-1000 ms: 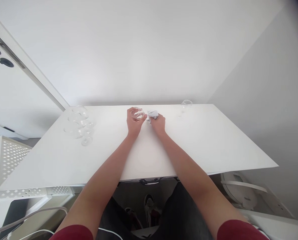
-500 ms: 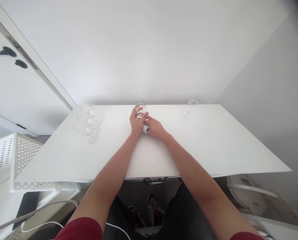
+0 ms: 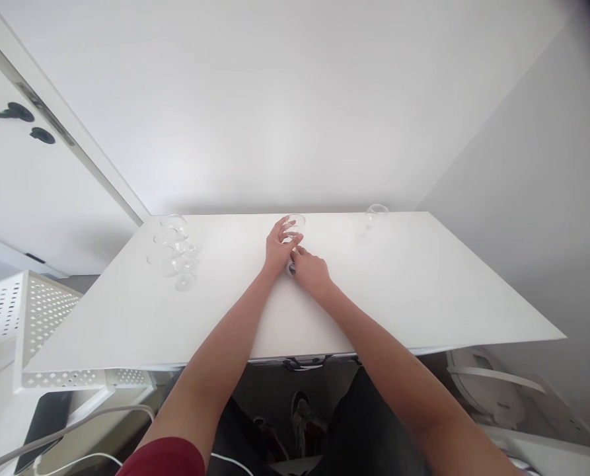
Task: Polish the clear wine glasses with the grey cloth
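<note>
Left hand [image 3: 277, 250] and right hand [image 3: 311, 270], ours; one clear glass [image 3: 297, 223], frame centre.
Left curled round its bowl; right, just below, pinching a pale cloth [image 3: 290, 266], mostly hidden. We count three grouped glasses [image 3: 170, 247] at left, one lone glass [image 3: 376, 214] right of centre, all on a white table [image 3: 413, 291].
</note>
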Action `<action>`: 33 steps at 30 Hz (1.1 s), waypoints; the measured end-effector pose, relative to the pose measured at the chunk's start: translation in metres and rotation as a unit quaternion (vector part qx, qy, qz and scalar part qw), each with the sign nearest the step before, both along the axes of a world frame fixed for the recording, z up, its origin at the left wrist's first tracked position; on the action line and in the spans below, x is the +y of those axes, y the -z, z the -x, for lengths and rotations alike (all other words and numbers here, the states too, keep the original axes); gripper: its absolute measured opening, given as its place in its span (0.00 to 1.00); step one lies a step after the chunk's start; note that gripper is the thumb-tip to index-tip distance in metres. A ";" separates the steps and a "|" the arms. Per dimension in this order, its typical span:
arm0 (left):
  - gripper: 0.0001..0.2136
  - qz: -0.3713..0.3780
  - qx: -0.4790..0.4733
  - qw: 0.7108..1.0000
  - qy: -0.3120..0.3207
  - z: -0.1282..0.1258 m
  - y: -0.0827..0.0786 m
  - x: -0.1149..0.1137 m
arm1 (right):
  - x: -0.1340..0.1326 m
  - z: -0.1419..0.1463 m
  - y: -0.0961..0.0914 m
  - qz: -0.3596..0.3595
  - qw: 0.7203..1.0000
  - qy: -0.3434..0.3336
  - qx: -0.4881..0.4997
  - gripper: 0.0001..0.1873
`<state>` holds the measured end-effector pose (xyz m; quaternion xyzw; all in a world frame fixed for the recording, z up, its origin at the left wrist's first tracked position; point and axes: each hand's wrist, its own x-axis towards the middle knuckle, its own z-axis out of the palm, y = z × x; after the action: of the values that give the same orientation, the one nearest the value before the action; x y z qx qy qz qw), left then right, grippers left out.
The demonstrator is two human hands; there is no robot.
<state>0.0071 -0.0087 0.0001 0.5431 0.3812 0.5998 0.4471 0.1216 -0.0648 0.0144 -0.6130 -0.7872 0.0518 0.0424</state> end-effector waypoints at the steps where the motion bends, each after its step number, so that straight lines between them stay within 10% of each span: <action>1: 0.34 -0.003 0.005 1.000 0.021 -0.001 0.000 -0.001 | -0.004 -0.006 0.001 0.003 1.000 0.012 -0.001 0.23; 14: 0.18 0.047 0.043 0.998 0.016 -0.004 0.003 0.001 | -0.041 -0.158 -0.002 0.023 0.978 0.208 -0.026 0.31; 33: 0.24 0.085 -0.001 0.996 0.033 -0.003 0.008 0.004 | -0.019 -0.173 0.009 0.027 0.969 0.244 -0.034 0.33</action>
<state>0.0099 -0.0044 -0.0078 0.5151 0.4124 0.5502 0.5117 0.2950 -0.0843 0.0055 -0.7890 -0.6130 0.0401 0.0102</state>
